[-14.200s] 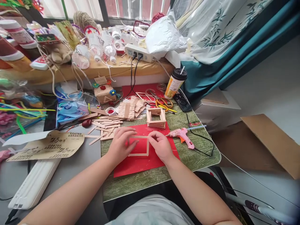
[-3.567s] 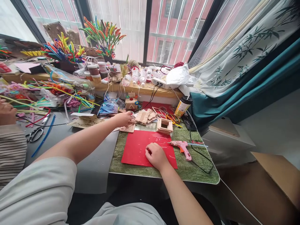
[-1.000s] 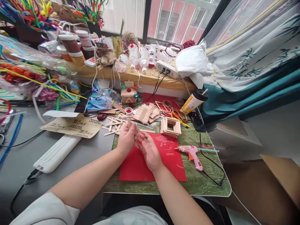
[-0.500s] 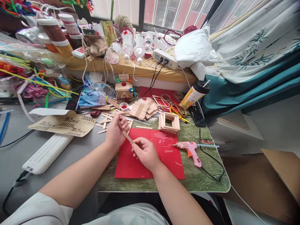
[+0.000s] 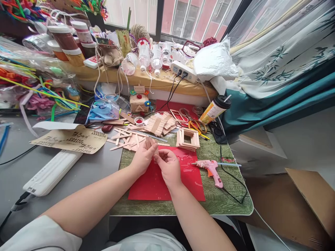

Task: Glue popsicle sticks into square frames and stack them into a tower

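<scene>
Over one sheet (image 5: 162,190), two hands (image 5: 142,158) hold sticks (image 5: 148,142).

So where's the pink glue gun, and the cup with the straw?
Pink glue gun (image 5: 213,167): head view, on its body.
Cup (image 5: 212,112): head view, on its side below the black lid.

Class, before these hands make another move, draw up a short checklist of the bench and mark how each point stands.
1. Left hand gripping the sticks: ok.
2. Number of sticks held: cannot tell, fingers cover them.
3. Square stick frame clear of both hands: ok.
4. Glue gun nozzle clear of the red sheet: not ok, it overlaps the right edge.
5. Glue gun hot: cannot tell.
6. Cup lidded: ok.
</scene>
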{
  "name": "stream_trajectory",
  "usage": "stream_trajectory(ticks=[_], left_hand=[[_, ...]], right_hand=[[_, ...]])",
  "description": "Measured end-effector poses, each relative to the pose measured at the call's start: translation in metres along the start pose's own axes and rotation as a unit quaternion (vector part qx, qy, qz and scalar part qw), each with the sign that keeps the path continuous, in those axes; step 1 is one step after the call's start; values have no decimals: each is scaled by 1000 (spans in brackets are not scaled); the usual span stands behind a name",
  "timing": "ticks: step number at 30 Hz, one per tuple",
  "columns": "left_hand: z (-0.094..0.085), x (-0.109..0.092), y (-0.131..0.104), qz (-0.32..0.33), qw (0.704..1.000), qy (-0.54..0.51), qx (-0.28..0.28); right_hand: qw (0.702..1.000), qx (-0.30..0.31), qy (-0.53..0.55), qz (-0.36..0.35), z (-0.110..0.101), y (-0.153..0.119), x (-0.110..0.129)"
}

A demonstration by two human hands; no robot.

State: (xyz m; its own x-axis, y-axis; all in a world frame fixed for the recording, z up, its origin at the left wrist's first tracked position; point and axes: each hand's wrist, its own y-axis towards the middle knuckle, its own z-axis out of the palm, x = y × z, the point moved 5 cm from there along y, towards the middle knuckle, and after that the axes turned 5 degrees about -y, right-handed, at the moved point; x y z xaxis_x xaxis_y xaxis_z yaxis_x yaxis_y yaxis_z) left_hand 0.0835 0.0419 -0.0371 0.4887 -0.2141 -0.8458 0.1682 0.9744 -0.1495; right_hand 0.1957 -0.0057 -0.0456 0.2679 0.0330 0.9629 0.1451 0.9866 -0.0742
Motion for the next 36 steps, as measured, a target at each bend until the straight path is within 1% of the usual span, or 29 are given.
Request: stream_trajectory(ticks=[2,6,8,10,12,14,16,18,19,20,22,24,26,28,31,33,36], left_hand=[[1,-3,-2,-6,1000,30,8],[4,-6,-6,7,996,86,21],[3,-5,-5,13,996,91,20],[-1,-7,-3,33,995,90,8],[-6,-13,1,55,994,89,-12],[-9,-21,3,71,990,122,-20],[-8,-28,2,93,972,214,3],[-2,-28,0,115,941,316,43],[2,-25,-3,119,926,352,71],[6,-20,-5,116,916,371,103],[13,-8,-9,98,905,379,165],[17,0,-12,87,902,373,200],[18,2,-12,88,898,377,208],[19,0,-11,96,892,385,217],[19,-3,-10,101,883,397,231],[19,-1,-9,96,877,406,238],[17,2,-6,90,874,415,237]], right_hand=[[1000,2,-28,-11,0,-1,-1],[995,31,-94,-21,2,-4,0],[989,39,-134,-55,3,-6,7],[977,35,-183,-103,3,-10,16],[964,18,-223,-145,2,-14,23],[955,-8,-236,-177,0,-18,26],[954,-32,-223,-197,-2,-21,25],[957,-40,-202,-205,-2,-22,22],[959,-37,-195,-203,-2,-22,20],[961,-29,-190,-197,-1,-21,17],[967,-3,-187,-174,1,-20,13],[971,14,-188,-149,1,-18,12],[969,14,-197,-150,-1,-16,18],[958,8,-217,-185,-3,-15,27],[940,16,-244,-236,-3,-15,39],[940,21,-249,-232,-3,-14,40],[946,23,-250,-204,-5,-12,37]])
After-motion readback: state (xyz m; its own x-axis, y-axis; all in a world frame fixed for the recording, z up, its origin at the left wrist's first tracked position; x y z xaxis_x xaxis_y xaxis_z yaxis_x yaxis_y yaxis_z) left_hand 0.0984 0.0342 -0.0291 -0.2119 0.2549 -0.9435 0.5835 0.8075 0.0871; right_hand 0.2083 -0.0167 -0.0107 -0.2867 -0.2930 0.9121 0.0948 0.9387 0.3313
